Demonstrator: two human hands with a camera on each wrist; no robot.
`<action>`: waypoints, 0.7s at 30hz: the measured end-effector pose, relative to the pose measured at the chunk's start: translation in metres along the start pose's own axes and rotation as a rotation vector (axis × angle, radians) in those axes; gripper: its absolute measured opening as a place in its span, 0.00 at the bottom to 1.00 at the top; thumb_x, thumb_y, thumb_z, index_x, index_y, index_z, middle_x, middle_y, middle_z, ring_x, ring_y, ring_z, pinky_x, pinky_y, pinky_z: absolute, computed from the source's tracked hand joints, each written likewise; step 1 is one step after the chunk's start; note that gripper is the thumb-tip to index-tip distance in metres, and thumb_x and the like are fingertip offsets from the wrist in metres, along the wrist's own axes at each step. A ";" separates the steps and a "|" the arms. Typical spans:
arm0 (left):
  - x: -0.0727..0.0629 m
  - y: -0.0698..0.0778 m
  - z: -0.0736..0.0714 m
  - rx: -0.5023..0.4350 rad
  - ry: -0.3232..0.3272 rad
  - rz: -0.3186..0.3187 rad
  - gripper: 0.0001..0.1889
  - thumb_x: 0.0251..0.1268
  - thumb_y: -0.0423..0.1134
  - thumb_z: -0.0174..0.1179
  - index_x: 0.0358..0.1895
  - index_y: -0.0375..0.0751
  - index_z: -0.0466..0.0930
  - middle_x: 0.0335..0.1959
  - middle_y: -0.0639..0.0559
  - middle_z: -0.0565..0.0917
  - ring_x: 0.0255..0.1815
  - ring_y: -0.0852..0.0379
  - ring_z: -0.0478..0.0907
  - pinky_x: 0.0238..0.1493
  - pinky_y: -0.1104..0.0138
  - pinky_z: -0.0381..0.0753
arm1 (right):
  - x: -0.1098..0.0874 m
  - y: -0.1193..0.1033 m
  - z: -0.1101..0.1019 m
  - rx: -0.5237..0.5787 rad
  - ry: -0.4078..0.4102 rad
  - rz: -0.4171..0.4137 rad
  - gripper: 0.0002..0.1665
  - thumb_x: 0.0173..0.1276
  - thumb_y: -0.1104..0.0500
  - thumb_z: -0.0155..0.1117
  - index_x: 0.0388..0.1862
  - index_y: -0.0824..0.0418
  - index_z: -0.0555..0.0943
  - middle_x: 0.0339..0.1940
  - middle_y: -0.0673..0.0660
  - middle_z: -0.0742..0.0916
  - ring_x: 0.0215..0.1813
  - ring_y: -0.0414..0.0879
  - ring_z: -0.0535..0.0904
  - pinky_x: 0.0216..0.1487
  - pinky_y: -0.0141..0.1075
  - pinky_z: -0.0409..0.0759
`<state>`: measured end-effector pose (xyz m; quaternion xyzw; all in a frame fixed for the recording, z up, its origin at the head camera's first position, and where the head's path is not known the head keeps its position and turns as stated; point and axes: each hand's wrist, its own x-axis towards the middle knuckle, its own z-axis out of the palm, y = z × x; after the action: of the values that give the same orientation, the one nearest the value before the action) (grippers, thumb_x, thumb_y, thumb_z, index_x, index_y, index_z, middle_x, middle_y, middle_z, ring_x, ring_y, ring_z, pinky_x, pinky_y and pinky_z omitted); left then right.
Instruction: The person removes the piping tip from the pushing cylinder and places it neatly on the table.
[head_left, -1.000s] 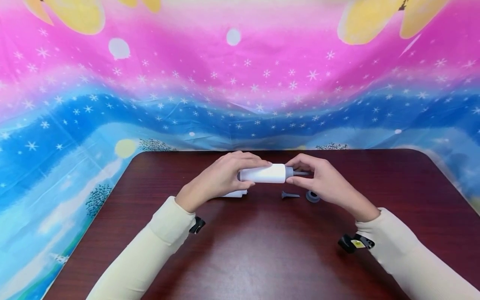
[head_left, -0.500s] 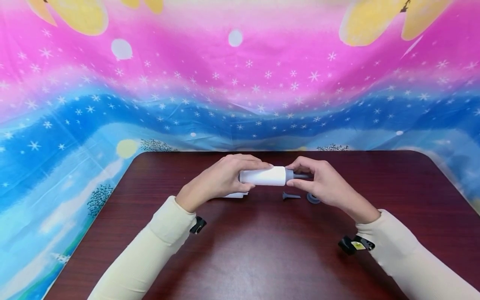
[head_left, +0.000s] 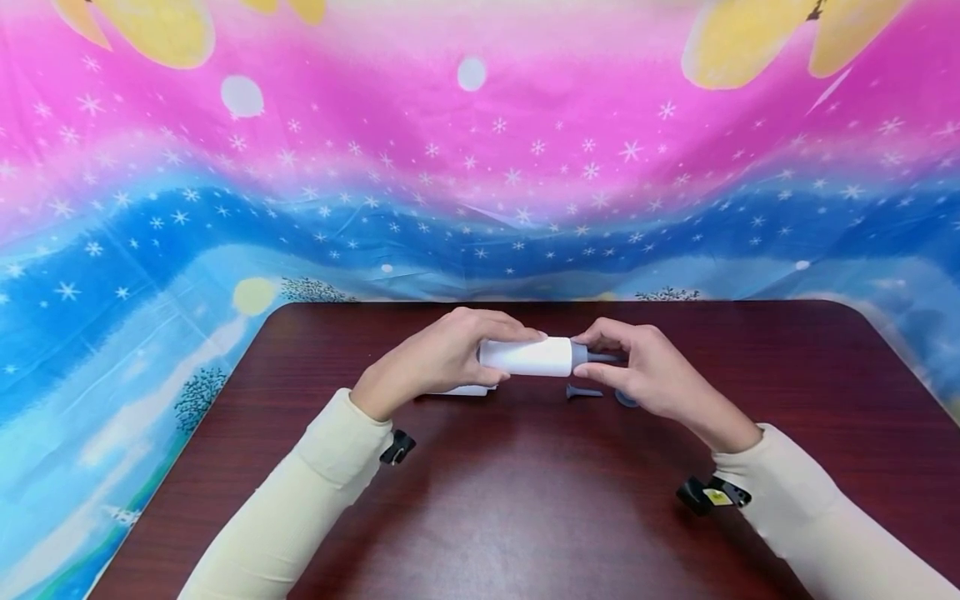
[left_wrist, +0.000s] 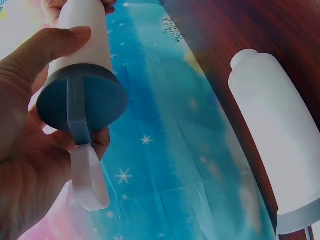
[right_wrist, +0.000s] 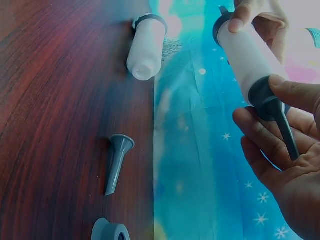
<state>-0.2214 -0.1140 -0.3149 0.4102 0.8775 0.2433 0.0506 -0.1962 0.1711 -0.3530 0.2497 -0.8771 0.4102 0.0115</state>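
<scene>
A white plastic bottle (head_left: 528,356) is held level above the table by both hands. My left hand (head_left: 442,358) grips its body, thumb on one side and fingers on the other. In the left wrist view its grey base (left_wrist: 102,102) carries a handle-like strip ending in a pale loop (left_wrist: 90,185). My right hand (head_left: 652,367) pinches the grey nozzle cap (right_wrist: 265,97) at the other end, thumb on the collar. The cap's long spout (right_wrist: 286,132) points toward the right palm. The cap sits against the bottle's end; whether it is threaded tight cannot be seen.
A second white bottle (right_wrist: 146,50) with a grey base lies on the dark wooden table (head_left: 517,517), partly behind my left hand. A loose grey nozzle (right_wrist: 117,162) and a grey ring-shaped cap (right_wrist: 110,231) lie nearer my right hand. A patterned cloth (head_left: 480,167) hangs behind the table.
Both hands and the bottle have sunk slightly in the head view. My right hand now covers more of the ring-shaped cap. The holds look the same.
</scene>
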 end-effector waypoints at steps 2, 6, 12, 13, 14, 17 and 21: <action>0.000 0.000 0.000 -0.007 -0.008 0.001 0.30 0.62 0.36 0.76 0.69 0.56 0.82 0.63 0.55 0.85 0.58 0.57 0.82 0.57 0.62 0.84 | -0.001 0.000 0.000 -0.010 0.001 -0.001 0.15 0.67 0.61 0.76 0.52 0.57 0.87 0.46 0.55 0.92 0.45 0.45 0.88 0.44 0.33 0.85; 0.001 -0.001 0.000 -0.041 -0.027 -0.004 0.30 0.63 0.36 0.75 0.70 0.55 0.81 0.62 0.55 0.86 0.56 0.58 0.82 0.55 0.63 0.83 | -0.002 0.002 0.001 -0.047 0.021 -0.053 0.16 0.64 0.63 0.78 0.50 0.57 0.86 0.46 0.54 0.92 0.45 0.44 0.88 0.45 0.36 0.86; -0.001 -0.003 0.000 -0.090 -0.034 -0.019 0.30 0.64 0.37 0.74 0.70 0.56 0.81 0.62 0.56 0.86 0.52 0.59 0.81 0.52 0.64 0.82 | -0.003 0.002 0.003 -0.071 0.050 -0.093 0.19 0.60 0.65 0.81 0.50 0.56 0.87 0.47 0.54 0.92 0.46 0.45 0.89 0.45 0.38 0.87; -0.001 -0.004 0.000 -0.089 -0.033 -0.019 0.30 0.64 0.36 0.74 0.70 0.56 0.81 0.62 0.56 0.86 0.52 0.59 0.81 0.52 0.64 0.82 | -0.003 0.002 0.003 -0.065 0.051 -0.087 0.19 0.60 0.64 0.81 0.50 0.56 0.87 0.47 0.54 0.92 0.46 0.45 0.89 0.45 0.37 0.87; -0.001 -0.004 0.000 -0.088 -0.033 -0.018 0.30 0.64 0.36 0.74 0.70 0.56 0.81 0.62 0.56 0.86 0.53 0.59 0.81 0.52 0.64 0.82 | -0.003 0.002 0.004 -0.060 0.052 -0.078 0.19 0.60 0.64 0.81 0.50 0.56 0.87 0.47 0.54 0.92 0.46 0.45 0.89 0.45 0.36 0.87; -0.001 -0.004 0.000 -0.078 -0.031 -0.013 0.31 0.64 0.36 0.74 0.70 0.56 0.81 0.63 0.55 0.86 0.54 0.58 0.81 0.52 0.64 0.82 | -0.003 0.003 0.004 -0.037 0.047 -0.059 0.19 0.62 0.63 0.80 0.52 0.56 0.87 0.47 0.54 0.92 0.47 0.46 0.89 0.46 0.33 0.86; 0.000 -0.003 0.001 -0.058 -0.022 0.004 0.30 0.64 0.35 0.74 0.70 0.55 0.81 0.63 0.54 0.85 0.56 0.57 0.81 0.54 0.64 0.82 | -0.004 0.006 0.002 -0.007 0.037 -0.047 0.18 0.66 0.61 0.78 0.54 0.55 0.86 0.48 0.52 0.91 0.47 0.44 0.89 0.45 0.32 0.86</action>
<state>-0.2234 -0.1149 -0.3172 0.4129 0.8687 0.2640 0.0716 -0.1951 0.1748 -0.3595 0.2626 -0.8721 0.4111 0.0384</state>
